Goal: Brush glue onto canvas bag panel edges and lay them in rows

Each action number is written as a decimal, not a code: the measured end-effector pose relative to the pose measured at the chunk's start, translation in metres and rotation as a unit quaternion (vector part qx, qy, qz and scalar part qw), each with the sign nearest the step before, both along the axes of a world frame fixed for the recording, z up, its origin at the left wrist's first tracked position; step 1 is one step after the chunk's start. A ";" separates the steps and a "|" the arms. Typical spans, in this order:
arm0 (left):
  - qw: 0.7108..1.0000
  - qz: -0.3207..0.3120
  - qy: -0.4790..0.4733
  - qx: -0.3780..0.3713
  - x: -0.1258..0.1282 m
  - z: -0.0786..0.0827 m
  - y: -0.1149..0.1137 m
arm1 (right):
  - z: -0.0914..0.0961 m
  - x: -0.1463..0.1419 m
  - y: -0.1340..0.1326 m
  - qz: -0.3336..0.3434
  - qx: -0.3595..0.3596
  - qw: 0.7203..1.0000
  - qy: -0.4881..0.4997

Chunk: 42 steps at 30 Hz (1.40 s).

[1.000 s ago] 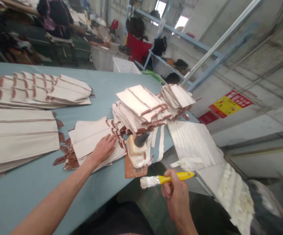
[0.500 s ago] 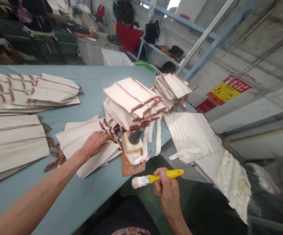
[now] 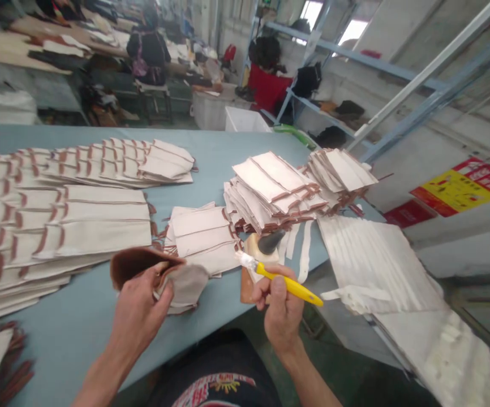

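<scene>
The table (image 3: 79, 345) fills the lower left and middle of the frame. Along its left side lie overlapped rows of pieces (image 3: 58, 226), with another row (image 3: 113, 164) behind them, higher in the frame. At centre sits a low stack (image 3: 202, 234); right of it a taller stack (image 3: 274, 189), and further right, at the table's far corner, a third stack (image 3: 342, 169). A pot (image 3: 266, 243) stands at the table's near edge, just below the taller stack. A sheet (image 3: 372, 260) lies off to the lower right. At lower centre the left hand (image 3: 137, 314) grips a folded piece (image 3: 160, 277) above the table; right of it the right hand (image 3: 281, 308) grips a brush (image 3: 285, 282), its tip beside the pot
</scene>
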<state>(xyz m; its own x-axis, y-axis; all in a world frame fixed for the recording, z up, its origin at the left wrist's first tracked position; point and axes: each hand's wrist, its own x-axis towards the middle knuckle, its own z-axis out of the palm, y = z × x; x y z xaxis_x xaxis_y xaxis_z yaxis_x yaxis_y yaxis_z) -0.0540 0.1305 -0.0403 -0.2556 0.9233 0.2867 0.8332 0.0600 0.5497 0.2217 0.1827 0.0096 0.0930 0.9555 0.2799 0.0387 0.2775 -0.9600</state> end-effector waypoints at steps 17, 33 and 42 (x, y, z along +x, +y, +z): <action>0.973 0.022 -0.226 -0.046 -0.026 0.033 -0.081 | -0.009 -0.091 -0.025 0.127 0.127 0.982 -0.062; 0.968 -0.056 -0.239 -0.056 -0.013 0.073 -0.094 | -0.028 -0.130 0.008 0.233 0.215 0.931 -0.180; 0.935 -0.013 -0.337 -0.108 0.000 0.061 -0.115 | -0.039 -0.130 -0.008 0.292 0.202 0.923 -0.146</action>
